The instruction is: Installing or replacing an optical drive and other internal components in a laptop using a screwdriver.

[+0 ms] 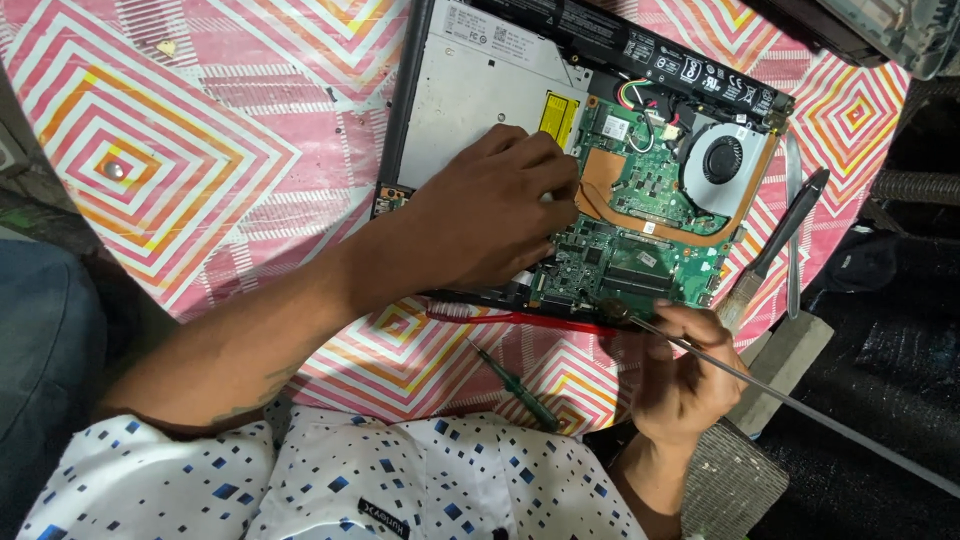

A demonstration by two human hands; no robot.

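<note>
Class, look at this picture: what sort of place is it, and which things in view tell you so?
Probably an informal electronics repair spot, perhaps at home. An opened laptop with bare circuit board lies on a patterned tablecloth, a green screwdriver beside it, and the right hand holds a thin metal tool.

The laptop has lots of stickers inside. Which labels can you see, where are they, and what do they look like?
Yellow label: small upright rectangle on the silver drive, beside the left hand.
White label: wide pale strip with black print, top of the silver drive.
Black label strip: long dark band with tiny white marks, along the far edge of the laptop above the fan.
Shirt tag: small black patch on the white dotted shirt.
</note>
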